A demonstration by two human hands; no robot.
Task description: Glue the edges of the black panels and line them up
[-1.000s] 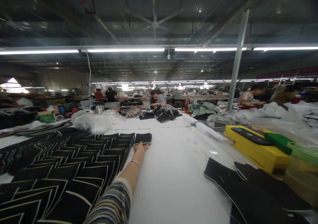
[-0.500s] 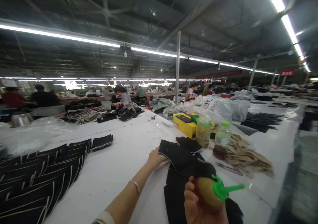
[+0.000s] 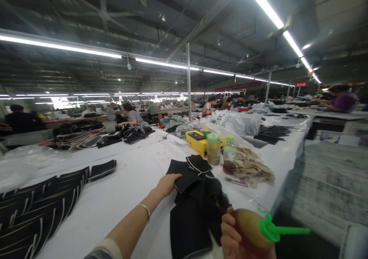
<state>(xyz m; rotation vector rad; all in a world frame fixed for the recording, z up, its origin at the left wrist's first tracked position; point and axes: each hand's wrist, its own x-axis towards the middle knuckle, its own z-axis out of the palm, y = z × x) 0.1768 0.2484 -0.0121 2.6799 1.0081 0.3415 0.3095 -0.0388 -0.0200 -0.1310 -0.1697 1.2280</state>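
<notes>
My left hand (image 3: 166,185) is at the left edge of a black fabric piece (image 3: 186,177), its thumb on top and the other fingers largely hidden; it pinches that edge. More dark pieces lie beneath and in front, among them a large black panel (image 3: 186,228). Another black piece with a pale edge (image 3: 199,163) lies just beyond. In my right hand (image 3: 234,240), at the lower right, is a squeeze glue bottle (image 3: 250,226) with amber contents. Its green nozzle points right, and the fingers wrap round the bottle's body.
Overlapping black pieces with pale edges (image 3: 43,209) cover the table's left. Beyond my hands stand a yellow box (image 3: 198,146), a lidded jar (image 3: 214,149) and a green-capped bottle (image 3: 229,155). Tan cloth scraps (image 3: 253,167) and pink-handled tweezers (image 3: 237,182) lie nearby. People sit farther off.
The view has swung to the right, bringing in the aisle and a person in purple. My right hand has carried the glue bottle rightward. My left hand stays at the fabric's edge.
</notes>
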